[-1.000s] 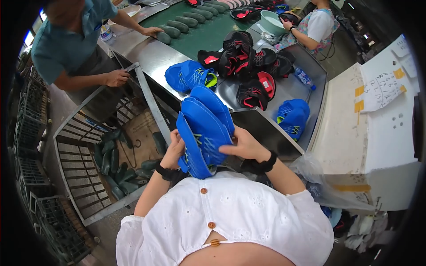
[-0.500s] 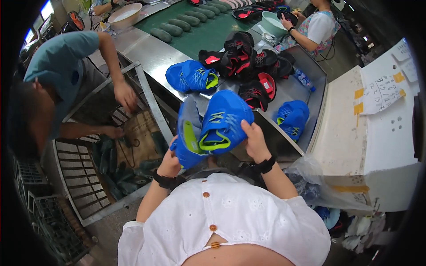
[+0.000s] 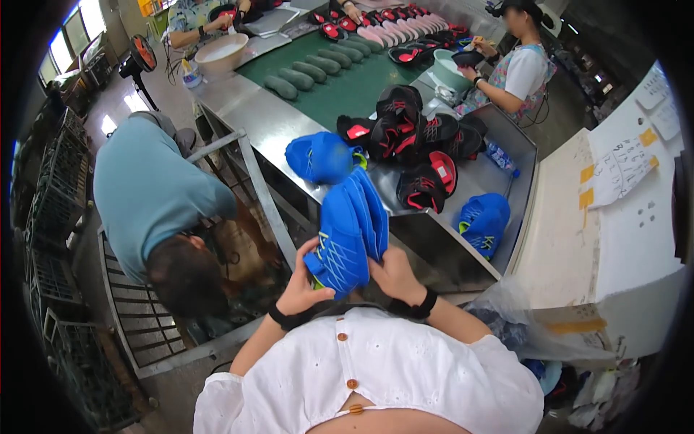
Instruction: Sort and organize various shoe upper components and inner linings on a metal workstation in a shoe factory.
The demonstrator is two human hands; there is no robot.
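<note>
In front of my chest I hold several blue shoe uppers point(image 3: 341, 242) with lime-green lining and pale criss-cross stitching, stacked closely together. My left hand point(image 3: 303, 283) grips their lower left side, its thumb near the green-lined opening. On the lower right side, my right hand point(image 3: 394, 275) is closed against the stack. Just beyond lie more blue uppers point(image 3: 318, 158) on the metal table edge. A heap of black-and-red shoe uppers point(image 3: 397, 126) sits farther back. To the right, another blue bundle point(image 3: 484, 226) rests in the metal tray point(image 3: 524, 173).
At left, a person in a teal shirt point(image 3: 155, 192) bends into a metal-framed cart point(image 3: 253, 170). Green shoe lasts point(image 3: 311, 70) and pink insoles line the green belt point(image 3: 264, 69). A co-worker sits by a pale basin point(image 3: 450, 70). A large board point(image 3: 571, 210) stands close at right.
The blue uppers have been turned in my hands, from openings facing me to a closed stack standing upright. The teal-shirted person has bent down into the cart. The view has shifted slightly.
</note>
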